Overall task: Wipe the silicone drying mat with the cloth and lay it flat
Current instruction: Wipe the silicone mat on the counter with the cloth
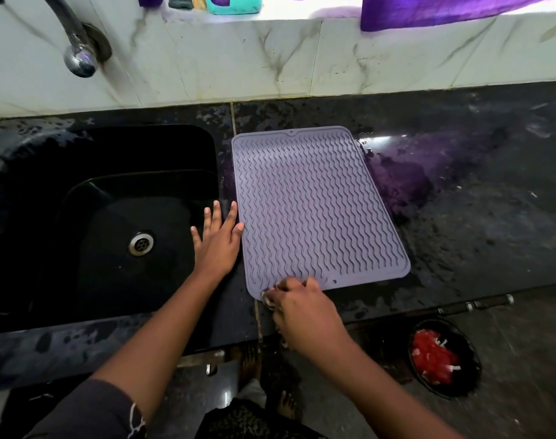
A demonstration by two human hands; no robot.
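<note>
Sink flanks mat; bowl below counter.

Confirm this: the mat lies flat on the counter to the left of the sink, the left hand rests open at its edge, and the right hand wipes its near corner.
One thing is wrong: the head view shows the mat lying right of the sink, not left. The left hand does rest open at its edge, and the right hand is at its near corner.

Head camera looks steeply down (close, wide-angle) at the counter and sink.

home kitchen — black sink | tap | wet dark counter | marble-tiled wall
</note>
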